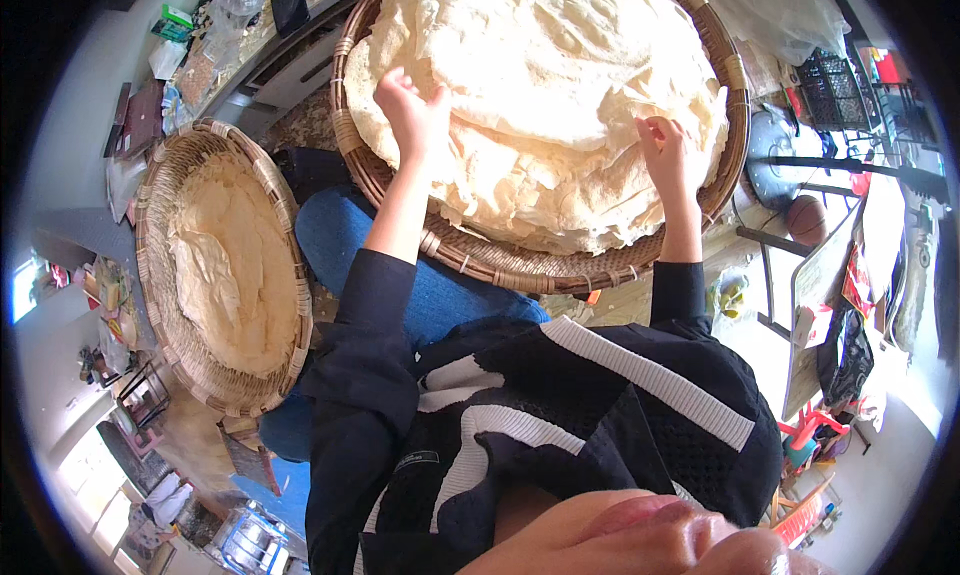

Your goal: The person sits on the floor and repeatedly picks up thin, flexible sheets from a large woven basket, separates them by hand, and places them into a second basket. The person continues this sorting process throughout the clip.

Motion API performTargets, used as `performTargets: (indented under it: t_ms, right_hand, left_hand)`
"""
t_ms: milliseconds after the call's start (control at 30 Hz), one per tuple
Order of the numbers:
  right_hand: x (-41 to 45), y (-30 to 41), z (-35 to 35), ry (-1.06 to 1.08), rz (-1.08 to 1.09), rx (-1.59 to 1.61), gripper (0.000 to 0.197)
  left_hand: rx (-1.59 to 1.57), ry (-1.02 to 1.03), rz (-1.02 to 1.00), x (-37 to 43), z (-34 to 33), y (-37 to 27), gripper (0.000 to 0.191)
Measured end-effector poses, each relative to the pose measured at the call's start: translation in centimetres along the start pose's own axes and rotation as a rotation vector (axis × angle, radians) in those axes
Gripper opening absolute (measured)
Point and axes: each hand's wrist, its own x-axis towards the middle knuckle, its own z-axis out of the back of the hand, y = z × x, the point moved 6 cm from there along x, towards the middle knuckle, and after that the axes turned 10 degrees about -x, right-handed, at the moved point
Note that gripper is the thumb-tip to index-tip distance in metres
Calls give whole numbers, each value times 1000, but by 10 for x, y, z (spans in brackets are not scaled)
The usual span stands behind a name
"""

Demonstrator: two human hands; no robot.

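Note:
A large round wicker basket (551, 279) stands in front of me, heaped with thin, wrinkled, cream-coloured sheets (540, 192) that look like a dried food. Over the left part of the heap, my left hand (412, 117) has its fingers curled and its thumb apart. Glare hides whether a sheet edge is between them. On the right side, my right hand (667, 155) has its thumb and fingertips drawn together at a fold of the top sheet. Strong light washes out the upper middle of the heap.
At my left, a second wicker basket (225, 402) holds a flatter layer of similar sheets (247, 275). A cluttered low table (247, 57) with a dark phone-like object (289, 9) lies beyond it. To the right are a basketball (808, 219), a black plastic crate (838, 91) and a table (806, 290).

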Motion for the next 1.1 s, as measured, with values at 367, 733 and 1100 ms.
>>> performTargets:
  t_ms: [367,733,1100]
  right_hand:
    - [3,14,-58,-58,115,-197,66]
    - [-2,9,-21,-18,400,-35,80]
    - [147,-28,143,-792,286,175,18]
  left_hand:
    - [499,739,-537,-96,-79,-31,55]
    - [565,621,-600,-60,-94,-72,21]
    - [213,373,-721,104,-66,-228,24]
